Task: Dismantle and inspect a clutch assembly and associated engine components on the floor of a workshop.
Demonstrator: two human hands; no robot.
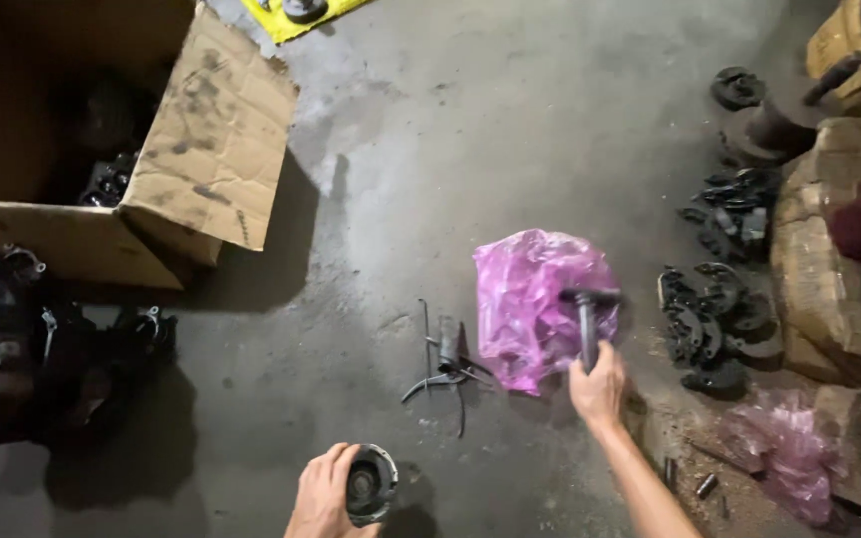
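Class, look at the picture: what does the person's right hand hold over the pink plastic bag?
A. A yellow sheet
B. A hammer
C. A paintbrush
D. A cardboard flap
B: the right hand grips the handle of a dark hammer whose head lies over the pink plastic bag, while the left hand holds a round metal part.

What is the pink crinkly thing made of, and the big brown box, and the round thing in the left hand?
The pink bag looks like thin plastic film: see-through, shiny and wrinkled. The box looks like corrugated cardboard: matt brown, with bent flaps and dark smudges. The round part in the left hand seems to be metal, dark grey and dull, perhaps greasy.
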